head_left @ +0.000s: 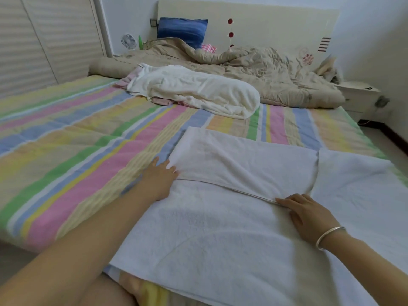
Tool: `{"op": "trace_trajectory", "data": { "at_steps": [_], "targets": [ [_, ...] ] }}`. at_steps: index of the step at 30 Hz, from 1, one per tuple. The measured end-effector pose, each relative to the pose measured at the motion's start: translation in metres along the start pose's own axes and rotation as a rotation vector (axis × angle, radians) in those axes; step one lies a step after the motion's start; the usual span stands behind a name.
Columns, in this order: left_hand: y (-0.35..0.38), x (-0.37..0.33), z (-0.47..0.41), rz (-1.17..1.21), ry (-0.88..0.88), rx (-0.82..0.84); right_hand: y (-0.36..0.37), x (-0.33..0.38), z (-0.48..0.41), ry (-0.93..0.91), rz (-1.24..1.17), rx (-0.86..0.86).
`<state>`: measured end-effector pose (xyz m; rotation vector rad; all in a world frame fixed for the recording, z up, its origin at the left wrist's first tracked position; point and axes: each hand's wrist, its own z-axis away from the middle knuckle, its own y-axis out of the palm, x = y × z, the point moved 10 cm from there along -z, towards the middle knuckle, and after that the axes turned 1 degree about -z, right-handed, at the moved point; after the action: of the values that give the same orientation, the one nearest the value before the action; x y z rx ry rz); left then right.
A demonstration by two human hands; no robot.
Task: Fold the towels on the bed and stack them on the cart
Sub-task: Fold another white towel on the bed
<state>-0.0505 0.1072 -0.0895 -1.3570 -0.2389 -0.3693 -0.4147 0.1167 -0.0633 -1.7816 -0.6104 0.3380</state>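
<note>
Head view: white towel [220,239] near-right on bed [77,140], far flap folded over. Left hand [160,177] flat at flap's left edge, fingertips possibly tucked; right hand [306,214] flat on hem. Risk: uneven pull skews fold.

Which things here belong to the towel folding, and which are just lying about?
Job: half-folded white towel, crumpled towels behind it, left hand, right hand.
Lying about: beige quilt, blue pillow, small fan, nightstand.
</note>
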Motion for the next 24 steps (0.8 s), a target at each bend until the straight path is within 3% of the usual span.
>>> {"op": "trace_trajectory", "data": {
  "at_steps": [2, 5, 10, 12, 15, 17, 20, 24],
  "targets": [
    [-0.014, -0.005, 0.004, 0.02, -0.104, 0.0, -0.001, -0.005, 0.007, 0.047, -0.059, 0.023],
    [-0.054, -0.027, 0.002, 0.283, -0.181, -0.173, -0.017, -0.016, 0.016, 0.133, -0.124, -0.064],
    [-0.14, -0.142, -0.017, 0.755, 0.048, -0.446, -0.046, -0.072, 0.037, 0.353, -0.186, -0.195],
    [-0.166, -0.202, -0.036, 0.906, 0.146, -0.406, -0.046, -0.105, 0.048, 0.417, -0.186, -0.155],
    [-0.181, -0.278, -0.072, 1.058, 0.186, -0.214, -0.041, -0.155, 0.068, 0.529, -0.314, -0.127],
    [-0.186, -0.31, -0.098, 1.031, 0.141, -0.11, -0.041, -0.19, 0.088, 0.71, -0.593, -0.202],
    [-0.201, -0.322, -0.142, 0.949, 0.002, -0.09, -0.033, -0.232, 0.109, 0.954, -1.109, -0.334],
    [-0.199, -0.335, -0.185, 1.139, -0.095, 0.05, -0.02, -0.25, 0.114, 1.123, -1.508, -0.27]
  ]
}}
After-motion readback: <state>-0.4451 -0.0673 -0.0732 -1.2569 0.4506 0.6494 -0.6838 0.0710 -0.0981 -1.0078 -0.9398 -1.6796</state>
